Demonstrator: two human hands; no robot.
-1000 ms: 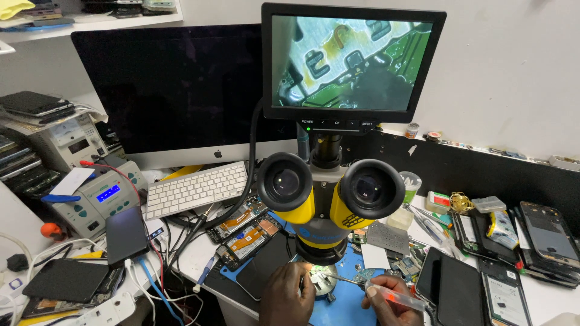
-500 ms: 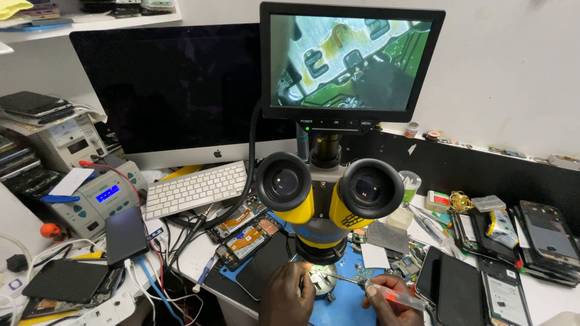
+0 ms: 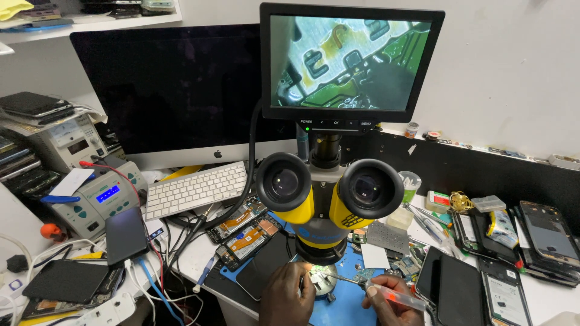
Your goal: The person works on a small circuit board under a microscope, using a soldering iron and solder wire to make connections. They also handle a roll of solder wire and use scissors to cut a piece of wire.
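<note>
My left hand [image 3: 289, 297] lies at the bottom edge, fingers curled against the lit small circuit board [image 3: 318, 279] under the yellow and black microscope [image 3: 326, 202]. Whether it grips the board is hidden by the fingers. My right hand [image 3: 393, 305] is shut on a thin tool with a clear reddish handle [image 3: 400, 297]. The tool's metal tip reaches left onto the board. Both hands rest on a blue work mat [image 3: 347, 305]. The small monitor [image 3: 350, 60] above the microscope shows the board enlarged, green with metal shields.
A large dark computer screen [image 3: 163, 90] and white keyboard [image 3: 196, 189] stand at the left, with a soldering station [image 3: 99, 196] and cables. Opened phones [image 3: 244, 232] lie left of the mat. More phones and parts [image 3: 513, 253] crowd the right side.
The enlarged picture on the small monitor has shifted. Both hands stay in nearly the same place under the microscope.
</note>
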